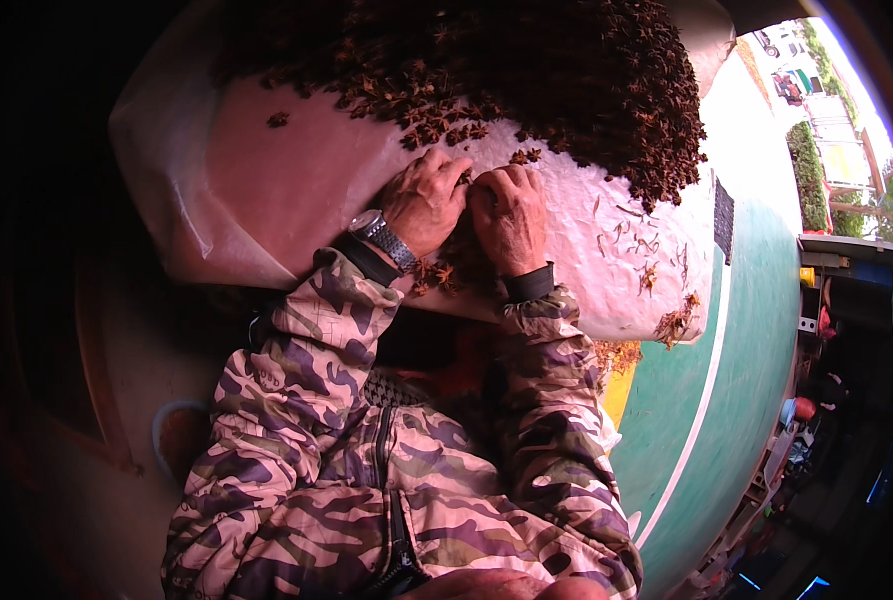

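My left hand [427, 205], with a metal watch on its wrist, has its fingers curled around a small dark piece that looks like star anise. Close beside it, my right hand [508, 215] is bent with fingertips pinched together; what they hold, if anything, is hidden. Loose star anise [445, 278] lies below and between both hands on a pale sheet-covered table [267, 180]. A large dark heap of star anise [612, 85] covers the back of the surface. Thin scattered bits [642, 240] lie right of my right hand.
A green floor [727, 400] with a white stripe runs along the right, below the table's edge. A yellow object [617, 395] with debris sits beside the table. Shelving and mixed items [807, 420] line the far right; greenery [809, 175] shows outside.
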{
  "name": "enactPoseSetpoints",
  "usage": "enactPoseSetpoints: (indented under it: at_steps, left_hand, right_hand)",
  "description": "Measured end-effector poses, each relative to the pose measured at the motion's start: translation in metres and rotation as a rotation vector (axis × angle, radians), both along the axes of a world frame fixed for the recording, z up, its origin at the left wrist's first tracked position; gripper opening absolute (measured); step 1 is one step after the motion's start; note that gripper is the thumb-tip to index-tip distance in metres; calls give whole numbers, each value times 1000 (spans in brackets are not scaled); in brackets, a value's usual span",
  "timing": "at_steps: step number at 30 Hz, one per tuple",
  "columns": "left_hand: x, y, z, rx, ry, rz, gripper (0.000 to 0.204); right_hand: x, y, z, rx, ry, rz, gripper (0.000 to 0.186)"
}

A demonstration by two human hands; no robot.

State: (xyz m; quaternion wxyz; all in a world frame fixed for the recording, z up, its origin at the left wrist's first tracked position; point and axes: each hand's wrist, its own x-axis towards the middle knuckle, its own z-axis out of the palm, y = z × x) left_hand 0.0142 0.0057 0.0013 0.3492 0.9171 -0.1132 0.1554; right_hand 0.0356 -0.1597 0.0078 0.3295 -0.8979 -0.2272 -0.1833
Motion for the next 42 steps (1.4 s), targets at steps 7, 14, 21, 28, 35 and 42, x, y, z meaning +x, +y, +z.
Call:
enactPoseSetpoints:
  at_steps: [7, 14, 21, 28, 35, 42]
  left_hand:
    - [4, -1, -3, -95, -69, 22, 26]
    - [4, -2, 0, -75, -44, 12, 15]
    - [4, -3, 4, -186, -89, -14, 14]
    - [-2, -4, 13, -372, 57, -50, 10]
    - [-3, 2, 12, -272, 66, -61, 19]
    - [0, -1, 2, -136, -83, -41, 32]
  right_hand:
    - [-3, 1, 4, 32, -12, 56, 10]
    - [-6, 2, 6, 7, -69, 19, 13]
    - [-4, 0, 4, -86, -184, 55, 11]
    - [5, -11, 11, -160, -240, -115, 10]
    - [37, -107, -2, -110, -67, -524, 8]
    - [43, -94, -11, 56, -77, -239, 29]
